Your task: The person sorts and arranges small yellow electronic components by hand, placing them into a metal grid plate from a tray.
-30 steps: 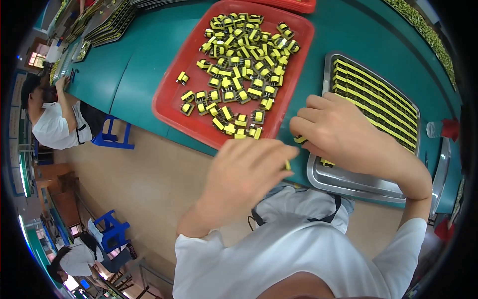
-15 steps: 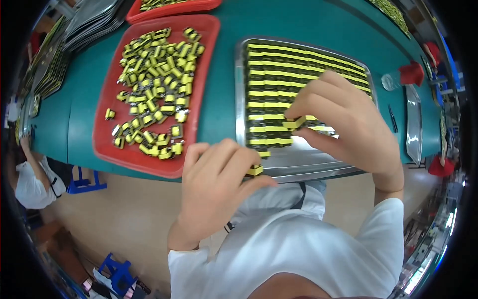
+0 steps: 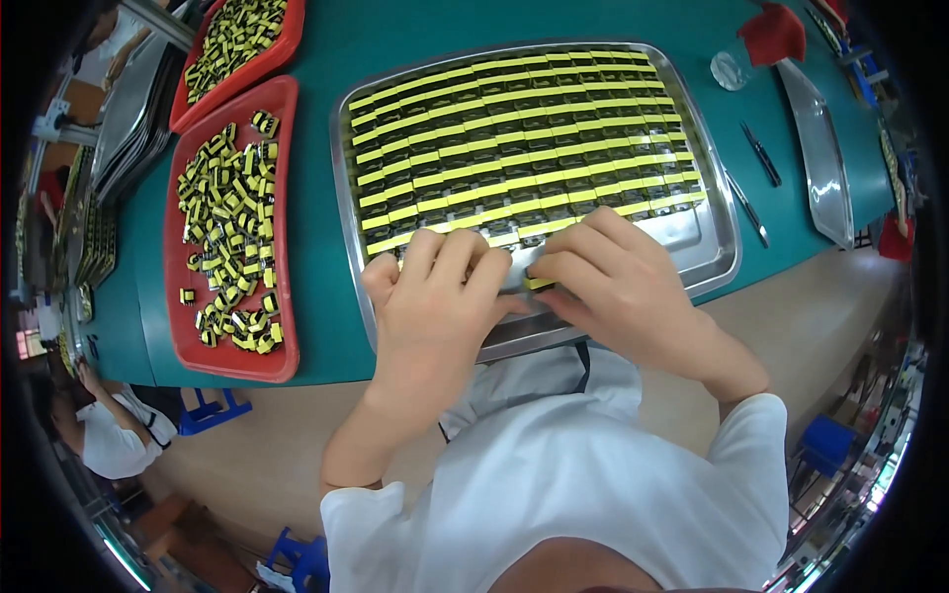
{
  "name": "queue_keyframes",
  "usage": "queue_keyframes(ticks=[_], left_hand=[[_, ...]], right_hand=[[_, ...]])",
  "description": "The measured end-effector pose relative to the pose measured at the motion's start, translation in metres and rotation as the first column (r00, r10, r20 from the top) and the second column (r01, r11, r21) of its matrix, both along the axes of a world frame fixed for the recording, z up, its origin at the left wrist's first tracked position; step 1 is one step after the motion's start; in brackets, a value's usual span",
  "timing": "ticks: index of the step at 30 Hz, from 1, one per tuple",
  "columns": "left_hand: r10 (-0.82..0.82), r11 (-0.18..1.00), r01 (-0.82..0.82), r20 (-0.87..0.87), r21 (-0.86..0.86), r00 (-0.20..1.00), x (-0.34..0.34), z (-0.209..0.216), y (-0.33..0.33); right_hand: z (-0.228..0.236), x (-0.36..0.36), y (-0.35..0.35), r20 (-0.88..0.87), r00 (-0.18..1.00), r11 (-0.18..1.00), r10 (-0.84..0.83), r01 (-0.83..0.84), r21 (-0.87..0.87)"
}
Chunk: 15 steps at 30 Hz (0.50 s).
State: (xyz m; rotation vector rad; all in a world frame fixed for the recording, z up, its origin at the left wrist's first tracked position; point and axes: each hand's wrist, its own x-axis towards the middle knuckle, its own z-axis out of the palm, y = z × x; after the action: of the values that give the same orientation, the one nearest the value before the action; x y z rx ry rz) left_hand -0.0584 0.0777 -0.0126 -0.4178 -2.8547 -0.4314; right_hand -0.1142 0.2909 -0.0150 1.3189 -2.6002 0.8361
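Note:
A metal tray [image 3: 725,259] holds rows of small transformers [image 3: 524,148], black with yellow tape, set side by side. Over its near left part, my left hand [image 3: 430,301] has curled fingers at the nearest row; whatever lies under the fingertips is hidden. Close on its right, my right hand [image 3: 623,287] pinches a single yellow-and-black transformer [image 3: 540,284] between thumb and fingers, low above the tray's bare near part. To the left stands a red tray [image 3: 289,198] of loose transformers in a jumbled heap.
Behind it, another red tray [image 3: 295,22] holds more transformers. Stacked metal trays [image 3: 138,99] stand far left. On the right lie tweezers [image 3: 748,210], a dark pen-like tool [image 3: 761,155], a clear container [image 3: 730,69], red cloth [image 3: 773,35] and a metal tray [image 3: 819,148]. Another person sits left.
The view has shifted, so the trays appear further left. My left hand has moved over the metal tray. My right hand has come from the row's right end toward my left hand.

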Motion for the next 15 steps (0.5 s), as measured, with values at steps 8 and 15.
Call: queue_keyframes(ticks=[8,15], left_hand=[[0.027,0.999,-0.028,-0.040,-0.029,0.999,0.008,0.001,-0.011],[0.093,0.995,-0.093,-0.035,0.024,0.995,0.007,-0.002,-0.012]], right_hand=[[-0.014,-0.001,-0.011,-0.058,0.997,0.998,0.041,-0.043,-0.045],[-0.011,-0.004,-0.018,-0.098,0.994,0.999,0.039,-0.038,0.016]])
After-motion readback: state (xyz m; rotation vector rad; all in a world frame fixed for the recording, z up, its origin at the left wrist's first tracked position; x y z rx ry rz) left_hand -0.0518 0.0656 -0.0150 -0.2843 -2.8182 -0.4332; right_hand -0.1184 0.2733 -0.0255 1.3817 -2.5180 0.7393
